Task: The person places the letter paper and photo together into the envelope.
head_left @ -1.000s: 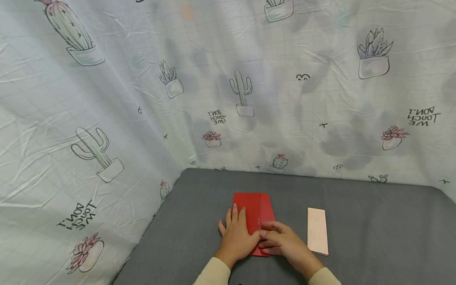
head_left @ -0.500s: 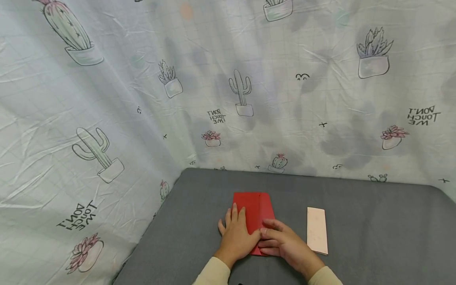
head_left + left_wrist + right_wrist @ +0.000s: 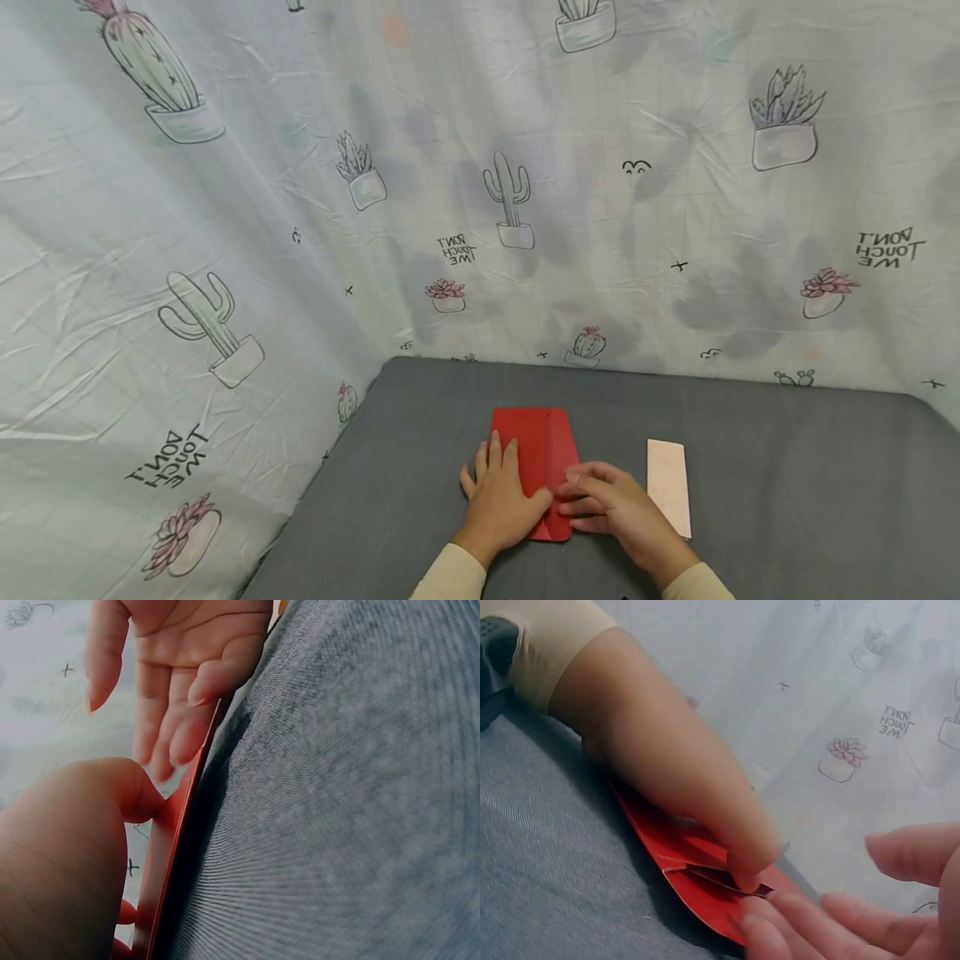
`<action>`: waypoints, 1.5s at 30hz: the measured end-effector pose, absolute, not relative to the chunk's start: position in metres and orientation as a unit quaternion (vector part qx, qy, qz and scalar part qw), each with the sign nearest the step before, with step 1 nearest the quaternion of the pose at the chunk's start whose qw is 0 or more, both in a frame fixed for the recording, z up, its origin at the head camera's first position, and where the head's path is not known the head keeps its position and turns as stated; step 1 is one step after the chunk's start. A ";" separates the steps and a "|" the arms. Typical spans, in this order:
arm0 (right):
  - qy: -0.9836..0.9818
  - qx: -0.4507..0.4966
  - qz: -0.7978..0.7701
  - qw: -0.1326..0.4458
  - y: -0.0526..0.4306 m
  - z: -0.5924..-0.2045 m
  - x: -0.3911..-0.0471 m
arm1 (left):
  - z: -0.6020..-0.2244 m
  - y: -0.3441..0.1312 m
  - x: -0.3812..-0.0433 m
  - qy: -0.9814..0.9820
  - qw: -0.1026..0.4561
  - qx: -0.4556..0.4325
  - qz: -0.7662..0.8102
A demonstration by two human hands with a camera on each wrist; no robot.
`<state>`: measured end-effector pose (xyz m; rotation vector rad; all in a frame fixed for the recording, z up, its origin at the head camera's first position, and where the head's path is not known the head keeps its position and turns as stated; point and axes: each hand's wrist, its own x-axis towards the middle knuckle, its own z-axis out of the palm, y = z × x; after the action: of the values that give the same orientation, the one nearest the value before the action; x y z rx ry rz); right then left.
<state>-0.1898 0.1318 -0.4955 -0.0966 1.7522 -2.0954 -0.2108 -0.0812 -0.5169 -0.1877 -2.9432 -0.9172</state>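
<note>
so the left hand (image 3: 501, 493) is lying on the envelope (image 3: 531, 450) on the table (image 3: 795, 483), fingers spread out, and the right hand (image 3: 621, 510) has kinda loose, relaxed fingers right at the flap (image 3: 563, 443)

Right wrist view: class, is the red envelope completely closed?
No, the envelope shows a dark open gap beside the thumb tip of the left hand.

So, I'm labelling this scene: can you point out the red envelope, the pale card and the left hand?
Red envelope (image 3: 534, 454): head view, on its flat body, left of the crease.
Pale card (image 3: 666, 481): head view, middle of its upper face.
Left hand (image 3: 500, 495): head view, back of the hand.
</note>
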 end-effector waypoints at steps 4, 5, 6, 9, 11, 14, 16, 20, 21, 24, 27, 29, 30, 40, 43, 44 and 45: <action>0.652 -0.013 -0.742 0.156 0.133 -0.494 -0.190 | -0.519 -0.081 -0.211 -0.952 0.028 -0.060 -0.298; 0.656 -0.008 -0.741 0.145 0.133 -0.492 -0.190 | -0.519 -0.081 -0.211 -0.952 0.028 -0.059 -0.298; 0.658 -0.004 -0.741 0.134 0.134 -0.492 -0.190 | -0.519 -0.081 -0.211 -0.953 0.029 -0.059 -0.297; 0.664 0.004 -0.740 0.104 0.134 -0.488 -0.189 | -0.519 -0.081 -0.211 -0.952 0.030 -0.058 -0.298; 0.667 0.011 -0.740 0.083 0.134 -0.487 -0.189 | -0.519 -0.080 -0.210 -0.952 0.032 -0.057 -0.300; 0.671 0.019 -0.739 0.055 0.135 -0.486 -0.188 | -0.519 -0.079 -0.210 -0.952 0.032 -0.056 -0.299; 0.673 0.019 -0.738 0.039 0.135 -0.486 -0.188 | -0.519 -0.079 -0.210 -0.952 0.031 -0.057 -0.299; 0.681 0.015 -0.732 0.011 0.139 -0.485 -0.187 | -0.519 -0.080 -0.211 -0.952 0.030 -0.058 -0.298; 0.683 0.014 -0.730 0.005 0.140 -0.486 -0.187 | -0.519 -0.080 -0.211 -0.952 0.030 -0.059 -0.298; 0.688 0.016 -0.726 -0.005 0.144 -0.486 -0.187 | -0.519 -0.080 -0.211 -0.952 0.030 -0.061 -0.298; 0.694 0.019 -0.720 -0.012 0.149 -0.488 -0.187 | -0.518 -0.080 -0.211 -0.953 0.027 -0.061 -0.297; 0.698 0.021 -0.716 -0.017 0.151 -0.489 -0.187 | -0.518 -0.080 -0.211 -0.953 0.025 -0.059 -0.295; 0.700 0.022 -0.713 -0.018 0.153 -0.489 -0.187 | -0.518 -0.080 -0.211 -0.953 0.025 -0.059 -0.295; 0.724 0.033 -0.689 -0.026 0.172 -0.490 -0.186 | -0.517 -0.081 -0.210 -0.951 0.021 -0.059 -0.302; 0.729 0.036 -0.683 -0.032 0.179 -0.491 -0.186 | -0.516 -0.080 -0.210 -0.950 0.022 -0.059 -0.305; 0.731 0.037 -0.680 -0.032 0.181 -0.491 -0.186 | -0.516 -0.080 -0.210 -0.950 0.022 -0.059 -0.306; 0.734 0.039 -0.677 -0.033 0.183 -0.491 -0.186 | -0.516 -0.080 -0.210 -0.950 0.022 -0.059 -0.306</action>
<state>-0.1862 0.1835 -0.4908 0.1260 2.3562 -2.1724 -0.2099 -0.0796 -0.5157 -0.1834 -2.9436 -0.9499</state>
